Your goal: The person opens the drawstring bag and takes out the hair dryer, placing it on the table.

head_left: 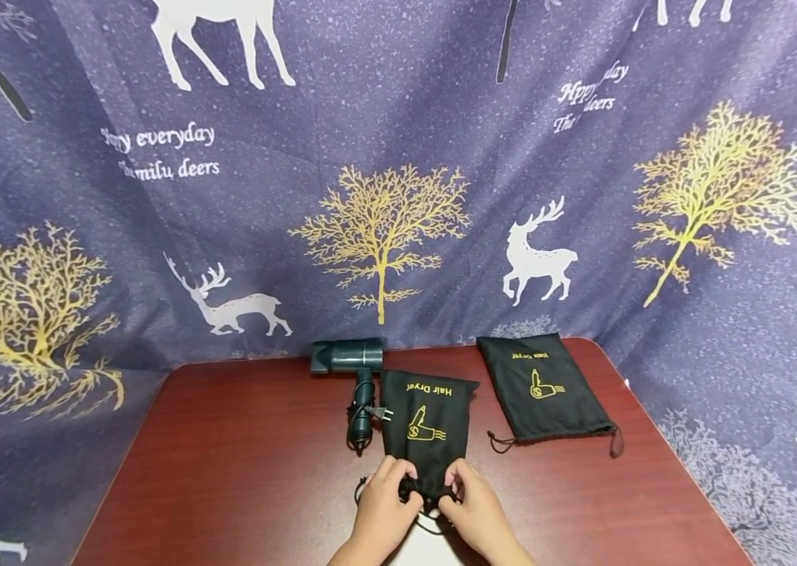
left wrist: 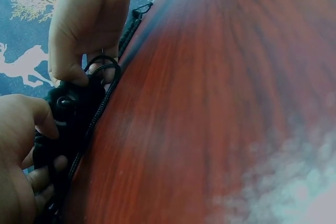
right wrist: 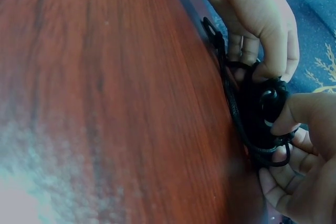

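"What are the hands holding?"
"The left hand (head_left: 384,507) and right hand (head_left: 475,507) both pinch the gathered mouth of the nearer black bag (head_left: 432,405), by the table's (head_left: 243,456) near edge."
"Anything inside?"
"I can't tell. A hair dryer (head_left: 350,356) lies outside, just left of it."
"Any writing?"
"Yellow 'Hair Dryer', there and on the second bag (head_left: 547,405), lying flat at right. The backdrop (head_left: 250,204) says 'milu deers'."
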Motion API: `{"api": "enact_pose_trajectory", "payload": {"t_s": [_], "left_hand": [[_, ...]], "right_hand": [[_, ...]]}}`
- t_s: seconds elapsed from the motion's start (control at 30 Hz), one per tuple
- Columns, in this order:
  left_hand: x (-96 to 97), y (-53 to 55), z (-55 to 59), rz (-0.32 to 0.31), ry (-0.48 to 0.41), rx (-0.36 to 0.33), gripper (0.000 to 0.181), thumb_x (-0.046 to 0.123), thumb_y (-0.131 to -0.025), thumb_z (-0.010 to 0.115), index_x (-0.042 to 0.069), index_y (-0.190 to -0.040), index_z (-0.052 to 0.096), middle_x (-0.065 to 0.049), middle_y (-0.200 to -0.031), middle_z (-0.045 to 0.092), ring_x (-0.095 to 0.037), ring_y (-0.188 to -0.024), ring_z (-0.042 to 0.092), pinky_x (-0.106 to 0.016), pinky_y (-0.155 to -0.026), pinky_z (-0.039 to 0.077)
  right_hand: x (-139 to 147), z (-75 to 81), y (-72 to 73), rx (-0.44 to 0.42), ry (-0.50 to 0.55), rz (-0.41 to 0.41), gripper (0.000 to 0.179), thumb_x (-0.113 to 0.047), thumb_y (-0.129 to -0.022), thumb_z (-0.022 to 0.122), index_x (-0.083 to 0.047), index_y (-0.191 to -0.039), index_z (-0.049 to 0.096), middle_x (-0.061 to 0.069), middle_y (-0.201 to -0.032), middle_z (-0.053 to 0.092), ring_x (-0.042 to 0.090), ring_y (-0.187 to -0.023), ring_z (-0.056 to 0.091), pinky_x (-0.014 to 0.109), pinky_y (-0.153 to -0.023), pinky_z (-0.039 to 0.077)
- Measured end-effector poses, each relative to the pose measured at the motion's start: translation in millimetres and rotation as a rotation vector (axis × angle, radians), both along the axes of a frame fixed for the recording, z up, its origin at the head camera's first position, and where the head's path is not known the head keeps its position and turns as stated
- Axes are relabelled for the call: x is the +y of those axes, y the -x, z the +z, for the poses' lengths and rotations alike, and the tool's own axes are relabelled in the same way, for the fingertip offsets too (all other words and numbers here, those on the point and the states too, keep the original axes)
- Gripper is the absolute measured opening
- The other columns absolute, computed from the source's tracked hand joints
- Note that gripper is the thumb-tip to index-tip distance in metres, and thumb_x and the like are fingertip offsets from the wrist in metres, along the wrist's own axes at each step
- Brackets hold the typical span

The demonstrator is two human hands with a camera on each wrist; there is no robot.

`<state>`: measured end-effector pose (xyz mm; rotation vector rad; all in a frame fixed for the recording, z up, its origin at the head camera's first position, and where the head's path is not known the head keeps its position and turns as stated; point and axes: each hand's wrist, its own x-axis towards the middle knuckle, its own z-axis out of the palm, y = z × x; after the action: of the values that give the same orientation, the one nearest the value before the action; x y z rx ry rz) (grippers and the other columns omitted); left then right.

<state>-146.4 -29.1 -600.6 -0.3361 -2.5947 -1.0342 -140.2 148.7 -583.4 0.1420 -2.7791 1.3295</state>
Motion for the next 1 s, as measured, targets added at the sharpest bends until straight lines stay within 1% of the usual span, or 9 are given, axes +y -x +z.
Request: {"api": "enact_pose_trajectory", "payload": {"t_s": [0.27,0.43,0.53,0.67,0.77,1.0], "left_hand": [[0.0,0.6,-0.8,0.01,0.013,-0.002,0.028,0.013,-0.068,0.074,0.026,-0.088,0.06,0.014,-0.086,0.051,-0.006,-0.075,0.053,-0.027,-0.066,0.039],[0.4,0.5,-1.4,0.018,0.015,-0.004,0.027,0.013,-0.068,0.074,0.027,-0.088,0.06,0.015,-0.086,0.052,-0.007,-0.077,0.054,-0.028,-0.067,0.039],[0.2,0.2,-1.3,0.029,0.019,-0.018,0.027,0.014,-0.068,0.073,0.028,-0.087,0.06,0.015,-0.087,0.052,-0.008,-0.077,0.054,-0.029,-0.068,0.039],[-0.7,-0.3,0.0,0.037,0.017,-0.056,0.026,0.015,-0.07,0.072,0.029,-0.087,0.06,0.015,-0.087,0.052,-0.009,-0.078,0.052,-0.03,-0.07,0.038],[-1.3,-0.2,1.3,0.031,0.016,-0.082,0.025,0.015,-0.071,0.072,0.029,-0.087,0.06,0.015,-0.088,0.052,-0.008,-0.079,0.052,-0.031,-0.07,0.039],[-2.0,0.0,3.2,0.019,0.015,-0.096,0.024,0.014,-0.072,0.072,0.028,-0.087,0.06,0.014,-0.088,0.052,-0.008,-0.081,0.052,-0.031,-0.073,0.04]], "right_hand": [[1.4,-2.6,0.8,0.006,-0.002,0.007,0.03,-0.001,-0.071,0.07,-0.02,-0.085,0.051,-0.007,-0.076,0.047,0.0,-0.062,0.041,0.019,-0.058,0.036],[2.1,-3.9,1.0,-0.018,-0.018,0.003,0.029,-0.003,-0.072,0.069,-0.021,-0.085,0.051,-0.008,-0.076,0.046,0.0,-0.061,0.04,0.019,-0.058,0.035],[2.7,-4.5,1.5,-0.035,-0.017,0.005,0.029,-0.003,-0.072,0.069,-0.021,-0.085,0.051,-0.009,-0.076,0.045,0.0,-0.061,0.04,0.019,-0.057,0.035],[4.2,-4.2,1.7,-0.039,-0.01,0.01,0.029,-0.002,-0.072,0.07,-0.02,-0.086,0.051,-0.007,-0.075,0.045,0.0,-0.06,0.04,0.019,-0.057,0.035],[4.8,-3.7,1.4,-0.04,-0.013,0.015,0.028,-0.003,-0.073,0.07,-0.019,-0.086,0.051,-0.006,-0.076,0.046,0.001,-0.061,0.04,0.019,-0.057,0.035],[4.4,-2.8,1.6,-0.072,-0.027,0.01,0.027,-0.005,-0.075,0.068,-0.021,-0.087,0.05,-0.006,-0.079,0.046,0.002,-0.06,0.041,0.019,-0.056,0.036]]}}
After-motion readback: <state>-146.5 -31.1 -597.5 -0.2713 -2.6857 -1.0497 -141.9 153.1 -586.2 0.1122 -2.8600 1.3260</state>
